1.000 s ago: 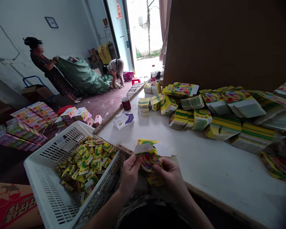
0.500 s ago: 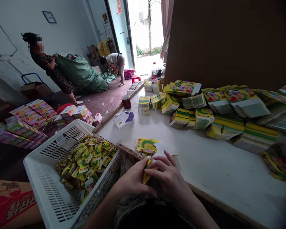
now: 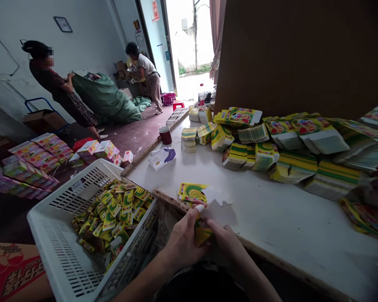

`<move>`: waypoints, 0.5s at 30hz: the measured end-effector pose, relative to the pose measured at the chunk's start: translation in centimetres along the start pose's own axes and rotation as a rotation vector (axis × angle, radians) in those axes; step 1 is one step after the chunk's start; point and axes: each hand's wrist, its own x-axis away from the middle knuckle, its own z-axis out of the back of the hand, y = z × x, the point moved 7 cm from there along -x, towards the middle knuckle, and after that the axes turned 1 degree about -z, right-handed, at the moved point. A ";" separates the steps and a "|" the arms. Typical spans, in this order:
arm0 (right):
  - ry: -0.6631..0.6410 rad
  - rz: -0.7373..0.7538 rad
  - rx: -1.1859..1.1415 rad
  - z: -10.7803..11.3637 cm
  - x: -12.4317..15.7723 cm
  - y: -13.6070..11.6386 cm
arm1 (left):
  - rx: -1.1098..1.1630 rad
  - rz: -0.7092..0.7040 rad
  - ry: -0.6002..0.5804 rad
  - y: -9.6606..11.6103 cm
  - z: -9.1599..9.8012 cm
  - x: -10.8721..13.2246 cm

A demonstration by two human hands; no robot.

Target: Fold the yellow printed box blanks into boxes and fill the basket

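Observation:
Both my hands grip one small yellow and green printed carton at the near edge of the white table. My left hand wraps its left side, thumb on top. My right hand holds the right side, where a white flap sticks up. Just beyond them a few flat cartons lie on the table. To the left stands a white slotted basket holding several folded yellow cartons.
Stacks of flat yellow-green cartons line the table's far side under a big brown board. A red mug and a tissue pack sit further back. Pink boxes lie left. Two people handle a green sack near the door.
My hands went from holding the carton open and upright, to pressing it down, to gripping it with a white flap raised. The far person by the door has stood up.

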 end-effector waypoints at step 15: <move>-0.149 0.471 0.513 -0.7 0.7 0.0 | 0.029 0.010 0.047 -1.7 -0.2 -0.5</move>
